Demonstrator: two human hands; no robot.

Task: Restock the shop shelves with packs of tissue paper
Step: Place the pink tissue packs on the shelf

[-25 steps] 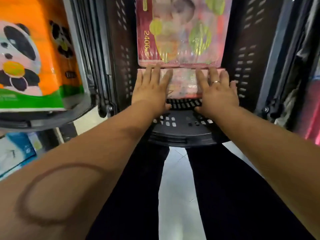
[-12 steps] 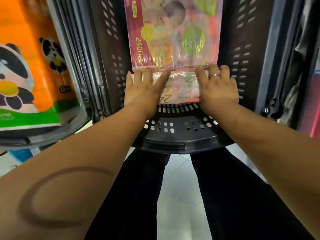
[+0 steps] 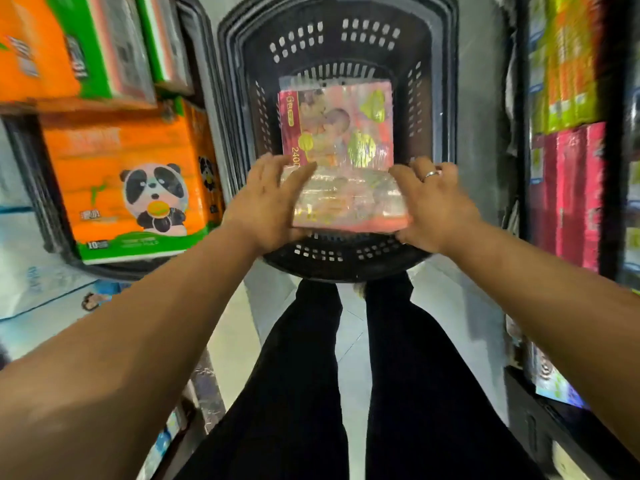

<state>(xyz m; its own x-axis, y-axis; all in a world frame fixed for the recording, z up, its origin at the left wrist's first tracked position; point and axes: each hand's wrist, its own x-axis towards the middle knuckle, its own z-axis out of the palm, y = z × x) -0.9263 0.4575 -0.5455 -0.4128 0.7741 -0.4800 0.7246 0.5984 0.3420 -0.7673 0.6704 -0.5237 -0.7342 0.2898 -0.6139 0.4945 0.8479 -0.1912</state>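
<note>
A pink tissue pack (image 3: 349,199) in shiny clear wrap is lifted above the near end of a black plastic basket (image 3: 332,261). My left hand (image 3: 266,206) grips its left end and my right hand (image 3: 433,206), with a ring on it, grips its right end. A second pink pack (image 3: 341,126) with a baby picture lies flat in the basket behind the held one, partly hidden by it.
Orange panda tissue packs (image 3: 138,188) fill a basket on the left, with green and orange packs (image 3: 86,46) above. Red and yellow packs (image 3: 571,140) stand on the right shelf. My dark trousers (image 3: 346,393) and a pale tiled floor are below.
Both hands went from lying flat on the front pack to gripping its ends and raising it toward me. The view has tilted so the whole basket shows.
</note>
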